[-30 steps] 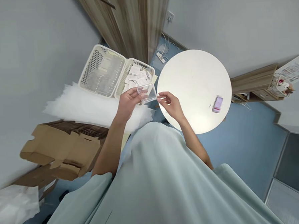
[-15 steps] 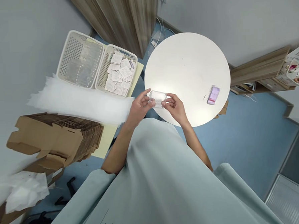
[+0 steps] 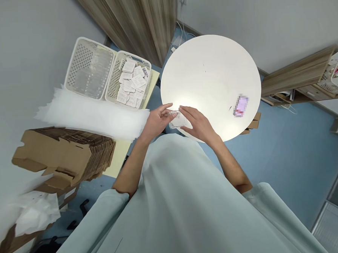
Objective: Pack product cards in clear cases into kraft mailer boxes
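Observation:
A small clear plastic box (image 3: 179,121) is between my hands at the near edge of the round white table, seemingly held just above it. My left hand (image 3: 157,121) grips its left side, the thumb lying over the upper corner and the fingers partly behind it. Around the right side curves my right hand (image 3: 197,123), with long straight fingers at the far edge and the thumb at the near edge. Part of the box is hidden under the fingers, and I cannot make out clearly what is inside.
A pixelated purple item (image 3: 241,105) lies on the round table (image 3: 211,64). To the left stand a basket of clear plastic boxes (image 3: 81,44), a basket of white packets (image 3: 121,55), white sheets (image 3: 97,117) and folded brown cartons (image 3: 57,151). A wooden cabinet (image 3: 299,72) is at right.
The plastic box has tilted and come slightly nearer to me. My right hand has shifted from pinching its right corner to reaching over its right side with fingers extended.

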Available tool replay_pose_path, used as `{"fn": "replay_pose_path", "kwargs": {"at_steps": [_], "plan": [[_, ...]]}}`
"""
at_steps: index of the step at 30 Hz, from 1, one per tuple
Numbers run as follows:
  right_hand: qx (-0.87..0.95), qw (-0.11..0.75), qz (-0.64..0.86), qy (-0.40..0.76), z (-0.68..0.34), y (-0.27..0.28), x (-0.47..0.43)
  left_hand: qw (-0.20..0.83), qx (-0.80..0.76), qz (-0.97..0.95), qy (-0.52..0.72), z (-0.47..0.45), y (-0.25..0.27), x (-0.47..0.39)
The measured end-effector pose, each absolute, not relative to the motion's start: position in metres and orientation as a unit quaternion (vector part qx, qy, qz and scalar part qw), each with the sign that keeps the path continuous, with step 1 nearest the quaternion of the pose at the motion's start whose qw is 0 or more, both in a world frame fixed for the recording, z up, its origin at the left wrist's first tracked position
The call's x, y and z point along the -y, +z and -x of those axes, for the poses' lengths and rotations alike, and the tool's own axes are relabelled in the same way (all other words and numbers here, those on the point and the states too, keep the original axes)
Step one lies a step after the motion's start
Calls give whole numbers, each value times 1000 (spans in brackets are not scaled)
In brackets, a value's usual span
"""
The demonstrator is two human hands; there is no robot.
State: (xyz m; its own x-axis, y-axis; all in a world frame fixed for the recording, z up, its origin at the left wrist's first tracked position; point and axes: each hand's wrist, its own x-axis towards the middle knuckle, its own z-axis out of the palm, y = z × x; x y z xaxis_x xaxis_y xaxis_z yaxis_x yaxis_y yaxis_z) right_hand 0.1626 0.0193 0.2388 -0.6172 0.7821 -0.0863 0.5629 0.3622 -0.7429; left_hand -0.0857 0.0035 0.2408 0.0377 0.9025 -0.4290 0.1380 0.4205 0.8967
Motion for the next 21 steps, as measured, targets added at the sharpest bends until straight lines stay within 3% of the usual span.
{"fn": "replay_pose_path", "kwargs": {"at_steps": [5,10,15,21], "plan": [[788,151,444,398,-158,225,-15,580,-598,-428,350,75,221,8],[649,128,508,551,-159,166,0,617,-601,-426,277,52,157,4],[557,126,631,524,-202,126,18,586,-710,-298,253,105,107,-5],[531,118,665,512,-230,132,14,570,-727,-235,302,141,89,6]]}}
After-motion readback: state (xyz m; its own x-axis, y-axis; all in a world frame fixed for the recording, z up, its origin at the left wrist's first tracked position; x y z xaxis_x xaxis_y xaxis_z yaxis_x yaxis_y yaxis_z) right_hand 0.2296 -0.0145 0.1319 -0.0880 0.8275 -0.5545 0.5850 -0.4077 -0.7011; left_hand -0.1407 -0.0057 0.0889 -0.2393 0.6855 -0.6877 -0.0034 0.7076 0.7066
